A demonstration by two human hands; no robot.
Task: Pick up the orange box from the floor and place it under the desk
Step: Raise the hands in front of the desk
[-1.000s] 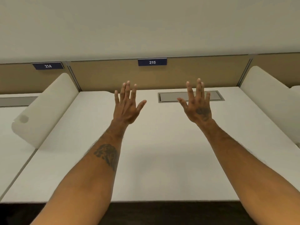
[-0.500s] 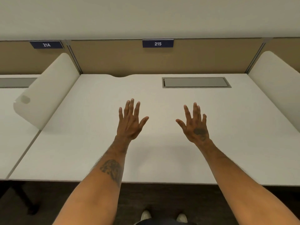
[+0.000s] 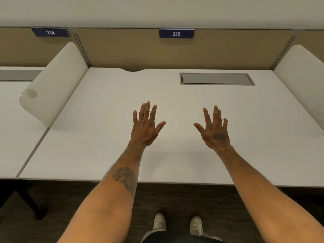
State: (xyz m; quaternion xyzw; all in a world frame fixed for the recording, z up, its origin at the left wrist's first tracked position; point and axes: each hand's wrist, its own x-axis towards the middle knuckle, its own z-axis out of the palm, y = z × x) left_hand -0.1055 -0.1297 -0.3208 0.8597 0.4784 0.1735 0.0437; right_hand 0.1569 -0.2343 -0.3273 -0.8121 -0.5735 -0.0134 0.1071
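Orange box: not visible anywhere in the head view; its place cannot be told.
Left hand (image 3: 146,128): held palm down above the counter, fingers (image 3: 148,109) spread apart and straight, gripping nothing.
Right hand (image 3: 214,131): level with the left one and apart from it, fingers (image 3: 216,114) likewise splayed and empty; a dark mark sits on its back.
Counter (image 3: 105,106): white, bare under and ahead of both sets of fingers; its near edge runs behind the wrists, crossed by both forearms.
Grey hatch (image 3: 217,78): a flat rectangular panel set into the counter, well beyond the right fingers.
Dividers: a rounded white one (image 3: 52,83) stands far to the outside of the left fingers, another (image 3: 303,81) far to the outside of the right fingers.
Back panel (image 3: 140,50): tan, beyond the fingertips, carrying a blue plate reading 215 (image 3: 176,33); a plate reading 214 (image 3: 50,32) is off to the left.
Floor (image 3: 175,197): dark carpet below the counter edge, behind the wrists.
Shoes (image 3: 178,223): two pale ones on the floor between the forearms.
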